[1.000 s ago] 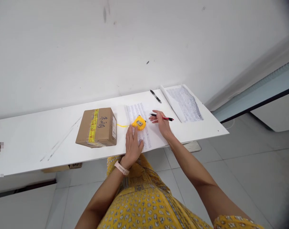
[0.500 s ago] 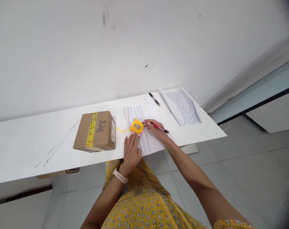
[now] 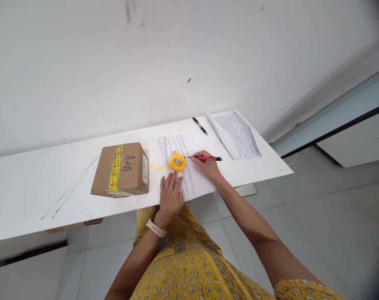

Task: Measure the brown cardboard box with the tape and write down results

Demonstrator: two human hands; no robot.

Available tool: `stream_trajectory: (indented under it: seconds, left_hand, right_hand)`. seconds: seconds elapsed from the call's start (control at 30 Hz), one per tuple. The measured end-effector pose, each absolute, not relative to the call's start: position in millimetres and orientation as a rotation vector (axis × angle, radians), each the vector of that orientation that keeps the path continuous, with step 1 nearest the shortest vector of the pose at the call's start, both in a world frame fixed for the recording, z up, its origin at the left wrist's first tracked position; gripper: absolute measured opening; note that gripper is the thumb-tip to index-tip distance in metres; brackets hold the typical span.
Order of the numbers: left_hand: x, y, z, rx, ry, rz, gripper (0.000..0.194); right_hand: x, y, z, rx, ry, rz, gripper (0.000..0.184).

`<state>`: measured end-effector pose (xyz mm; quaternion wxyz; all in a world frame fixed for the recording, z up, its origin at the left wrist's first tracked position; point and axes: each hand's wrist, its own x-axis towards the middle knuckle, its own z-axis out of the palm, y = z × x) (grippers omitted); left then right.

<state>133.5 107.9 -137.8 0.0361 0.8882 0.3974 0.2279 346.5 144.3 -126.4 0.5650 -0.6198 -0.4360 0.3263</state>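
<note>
My right hand [image 3: 207, 166] is closed around a red and black pen [image 3: 210, 158], its tip over a printed sheet of paper [image 3: 189, 183] with columns of text. Flat on the sheet's left part lies my left hand [image 3: 171, 192], fingers stretched out and holding nothing, with a pale pink band at the wrist. Just above its fingertips a yellow tape measure [image 3: 177, 162] rests on the paper. A yellow strap runs from it towards a brown cardboard box [image 3: 130, 168], which bears yellow tape and handwritten marks.
A black pen [image 3: 200, 126] lies behind the sheet. To its right sits a stack of papers [image 3: 238, 135] dense with writing, one edge curled up. The narrow white table [image 3: 61, 166] runs along a wall, its front edge close to my body. A glass panel [image 3: 330, 121] stands at right.
My right hand has drawn slightly away from the tape measure, and the pen now lies flatter. The whole view has shifted a little. My left hand stays on the paper.
</note>
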Motion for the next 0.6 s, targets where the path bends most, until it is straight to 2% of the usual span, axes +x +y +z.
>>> stream_trajectory:
  seconds: [0.1,0.27,0.6]
  left_hand:
    - [133.6,107.8,-138.0,2.728,1.223,0.699,0.053]
    - [133.2,107.6,-136.9,2.728,1.207,0.692,0.053]
    - [133.6,108.2,-139.3,2.731,1.201,0.728,0.053]
  right_hand:
    - [345.8,144.7,-125.7,-1.466,-0.995,0.808,0.024]
    - [344.0,145.5,-125.8,-1.562,-1.123,0.62,0.026]
    - [345.3,147.9,-131.1,-1.632,-1.216,0.582,0.023]
